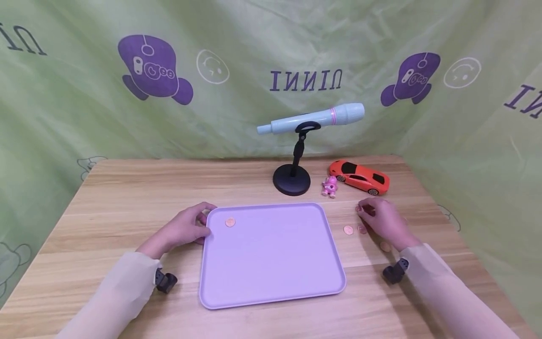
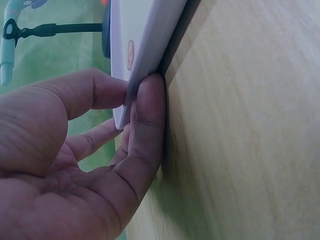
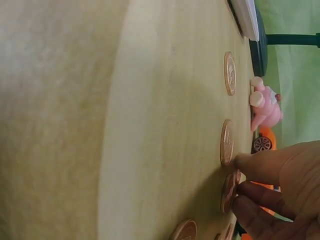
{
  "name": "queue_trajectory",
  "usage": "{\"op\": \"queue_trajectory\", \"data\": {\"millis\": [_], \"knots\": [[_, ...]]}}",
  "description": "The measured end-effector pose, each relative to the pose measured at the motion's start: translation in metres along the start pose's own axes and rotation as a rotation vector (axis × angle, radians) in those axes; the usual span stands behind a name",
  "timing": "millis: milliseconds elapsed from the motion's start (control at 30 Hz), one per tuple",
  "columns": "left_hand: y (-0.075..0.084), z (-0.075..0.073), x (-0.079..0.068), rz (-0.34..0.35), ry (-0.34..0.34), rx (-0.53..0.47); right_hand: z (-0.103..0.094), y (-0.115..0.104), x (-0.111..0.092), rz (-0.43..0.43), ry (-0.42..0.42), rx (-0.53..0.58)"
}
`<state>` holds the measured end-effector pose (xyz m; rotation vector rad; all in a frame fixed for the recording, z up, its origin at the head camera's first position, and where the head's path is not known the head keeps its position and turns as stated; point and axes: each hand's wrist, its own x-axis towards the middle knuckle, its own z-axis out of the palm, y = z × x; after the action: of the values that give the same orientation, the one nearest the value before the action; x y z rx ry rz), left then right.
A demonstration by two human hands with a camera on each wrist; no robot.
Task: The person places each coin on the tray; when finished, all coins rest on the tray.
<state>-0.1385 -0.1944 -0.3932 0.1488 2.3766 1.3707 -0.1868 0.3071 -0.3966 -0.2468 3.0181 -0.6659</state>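
Note:
My left hand (image 1: 185, 227) grips the left edge of a lilac tray (image 1: 275, 259). In the left wrist view, the thumb lies on the rim and the fingers (image 2: 147, 115) curl under it. One copper coin (image 1: 230, 221) lies near the tray's upper left corner. To the right of the tray, my right hand (image 1: 385, 221) reaches down to the table, thumb and forefinger pinching a copper coin (image 3: 238, 176), mostly covered by the fingertips. Close by lie several more copper coins, including one coin (image 1: 348, 230) nearest the tray and another (image 1: 385, 246) under the wrist.
Behind the tray, a light blue toy microphone (image 1: 313, 118) rests on a black stand (image 1: 291, 180). A pink figurine (image 1: 329, 186) and an orange toy car (image 1: 359, 177) stand at the back right of the wooden table (image 1: 127, 188). A green printed curtain (image 1: 237, 122) hangs behind.

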Motion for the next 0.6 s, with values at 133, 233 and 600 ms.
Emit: {"op": "queue_trajectory", "data": {"millis": [133, 233, 600], "knots": [[0.001, 0.001, 0.000, -0.004, 0.002, 0.002, 0.001, 0.001, 0.001, -0.015, 0.006, -0.005], [0.001, 0.001, 0.000, -0.001, 0.001, 0.002, 0.000, 0.001, 0.002, -0.024, 0.007, -0.007], [0.000, 0.001, 0.000, 0.005, 0.004, -0.004, -0.001, 0.002, 0.010, -0.043, -0.004, 0.010]]}}
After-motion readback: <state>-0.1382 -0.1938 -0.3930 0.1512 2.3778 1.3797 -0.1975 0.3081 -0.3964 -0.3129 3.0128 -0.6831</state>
